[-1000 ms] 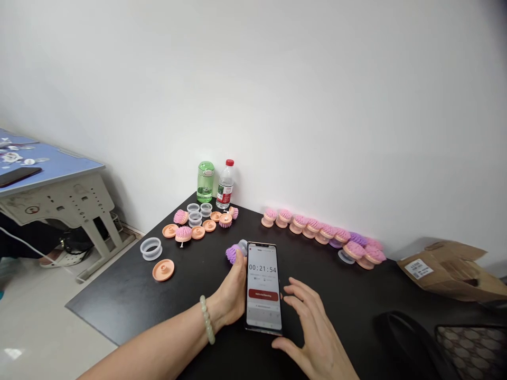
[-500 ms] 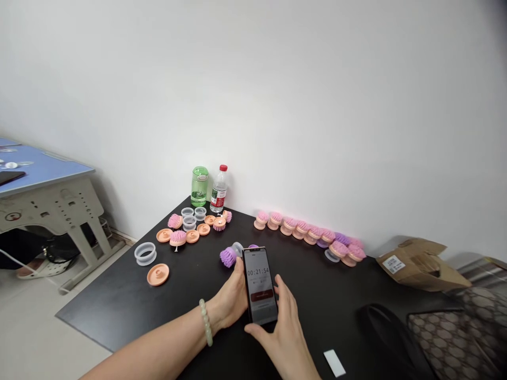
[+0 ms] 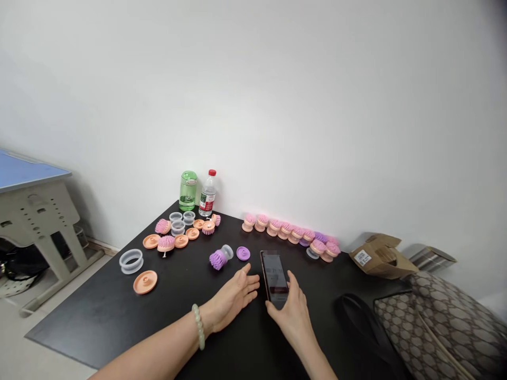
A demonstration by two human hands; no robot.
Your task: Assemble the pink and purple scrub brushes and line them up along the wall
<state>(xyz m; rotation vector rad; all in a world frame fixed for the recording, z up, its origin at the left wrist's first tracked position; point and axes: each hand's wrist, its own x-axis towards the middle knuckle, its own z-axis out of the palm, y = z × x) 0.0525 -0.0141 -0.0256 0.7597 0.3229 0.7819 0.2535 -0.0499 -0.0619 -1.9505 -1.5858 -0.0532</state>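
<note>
My right hand (image 3: 292,311) grips a smartphone (image 3: 274,277) by its lower edges, thumb on the left and fingers on the right; its screen is tilted and blurred. Left of the phone, my left hand (image 3: 233,296) is apart from it, fingers stretched out and holding nothing. Beyond that hand lie a purple bristle brush head (image 3: 217,260) tipped against a clear ring (image 3: 227,252), and a purple round cap (image 3: 243,253). Farther left are a large clear ring (image 3: 131,261), an orange disc (image 3: 145,282), and several pink brush heads (image 3: 166,243), orange discs and clear rings.
A row of pink and purple round brushes (image 3: 285,230) runs along the wall. A green bottle (image 3: 187,191) and a red-capped water bottle (image 3: 208,194) stand in the far corner. At right are a brown paper bag (image 3: 378,257), a clear cylinder (image 3: 433,257) and a patterned bag (image 3: 431,322).
My left hand has let go of the phone and opened beside it. My right hand keeps the phone, now farther right of the purple brush. The camera view has shifted to the right.
</note>
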